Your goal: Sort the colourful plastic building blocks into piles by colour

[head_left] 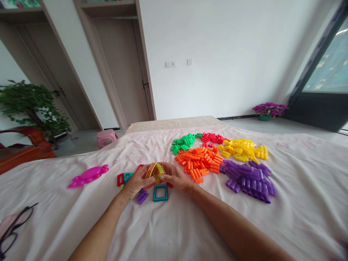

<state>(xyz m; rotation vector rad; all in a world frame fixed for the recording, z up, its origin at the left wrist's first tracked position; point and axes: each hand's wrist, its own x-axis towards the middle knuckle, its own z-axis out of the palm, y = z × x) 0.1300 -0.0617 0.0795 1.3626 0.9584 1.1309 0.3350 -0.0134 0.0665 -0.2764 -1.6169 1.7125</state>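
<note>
My left hand (138, 182) and my right hand (177, 176) are close together above the cloth. Their fingers are closed around yellow and red magnetic tiles (155, 172), held on edge and leaning together at the top. How the tiles join is partly hidden by the fingers. Just below my hands lies a teal square tile frame (160, 198). Beside my left hand are a red tile (120, 179) and a smaller teal tile (127, 176), partly covered. Short purple tubes (142, 196) rest under my left wrist.
Right of my hands lie heaps of orange tubes (199, 159), green tubes (184, 142), red tubes (212, 138), yellow tubes (240, 149) and purple tubes (248, 177). A pink candy-shaped object (89, 175) and black glasses (13, 230) are on the left, on the wrinkled cloth (307, 192).
</note>
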